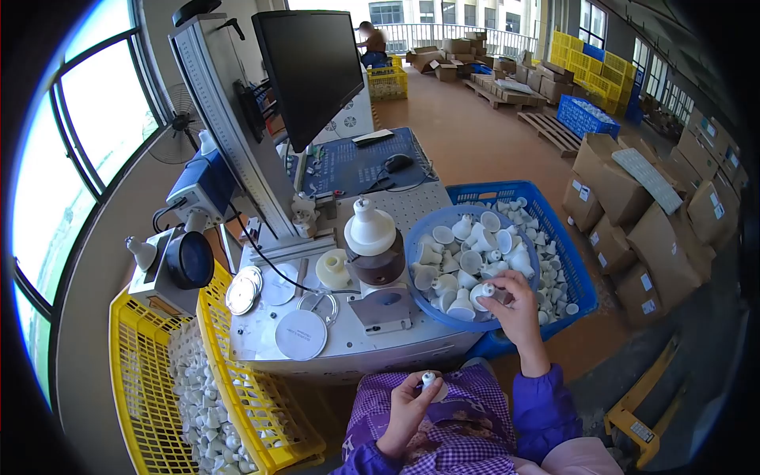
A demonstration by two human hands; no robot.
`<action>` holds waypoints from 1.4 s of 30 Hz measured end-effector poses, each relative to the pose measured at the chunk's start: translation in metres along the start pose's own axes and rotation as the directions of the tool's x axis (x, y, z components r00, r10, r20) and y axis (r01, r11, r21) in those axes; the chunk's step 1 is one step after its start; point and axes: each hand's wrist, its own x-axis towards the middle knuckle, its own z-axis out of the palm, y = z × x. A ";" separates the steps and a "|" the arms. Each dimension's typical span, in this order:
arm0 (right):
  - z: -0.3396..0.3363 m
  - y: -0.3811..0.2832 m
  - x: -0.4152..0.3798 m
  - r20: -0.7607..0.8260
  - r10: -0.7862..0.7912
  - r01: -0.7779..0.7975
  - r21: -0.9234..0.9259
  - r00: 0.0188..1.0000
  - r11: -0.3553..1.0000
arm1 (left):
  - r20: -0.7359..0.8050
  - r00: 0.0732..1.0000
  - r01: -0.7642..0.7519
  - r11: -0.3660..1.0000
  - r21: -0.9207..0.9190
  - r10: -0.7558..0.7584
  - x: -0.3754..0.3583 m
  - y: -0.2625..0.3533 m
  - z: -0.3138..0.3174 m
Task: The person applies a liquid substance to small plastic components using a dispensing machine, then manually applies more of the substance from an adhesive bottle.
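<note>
My left hand is closed on a white bulb housing with a metal tip, held low over my lap. Over the near right edge of a round blue basin, my right hand has its fingers round another white bulb housing. Loose white funnel-shaped housings fill the basin. To its left, a large white housing stands upright on a dark round fixture on the machine table.
A blue crate under the basin holds more housings. Yellow crates stand at lower left. Round metal discs lie on the table. A monitor and a laser-like unit rise behind. Cartons are stacked right.
</note>
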 end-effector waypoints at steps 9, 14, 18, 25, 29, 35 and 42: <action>0.003 -0.016 0.013 -0.055 -0.048 0.051 0.073 0.997 0.996 | -0.086 0.691 -0.597 0.633 0.493 0.718 0.034 0.138 -0.006; 0.010 -0.061 0.047 -0.060 -0.114 0.127 0.304 0.992 0.944 | 0.045 0.451 -0.541 0.233 0.808 0.891 0.078 0.235 0.012; 0.023 -0.106 0.078 -0.028 -0.170 0.168 0.373 0.985 0.913 | 0.134 0.570 -0.500 0.213 0.840 0.810 0.103 0.250 0.010; 0.072 -0.140 0.111 0.066 -0.263 0.221 0.377 0.962 0.900 | -0.103 0.539 -0.662 0.496 0.562 0.836 0.053 0.225 -0.024; 0.099 -0.134 0.114 0.099 -0.288 0.244 0.319 0.952 0.916 | -0.191 0.700 -0.538 0.684 0.493 0.689 0.039 0.157 -0.048; 0.110 -0.130 0.111 -0.018 -0.301 0.290 0.321 0.954 0.901 | -0.192 0.839 -0.432 0.838 0.333 0.509 0.034 0.102 -0.039; 0.124 -0.127 0.105 -0.117 -0.270 0.294 0.337 0.956 0.895 | -0.119 0.958 -0.225 0.940 0.258 0.262 0.029 0.053 -0.023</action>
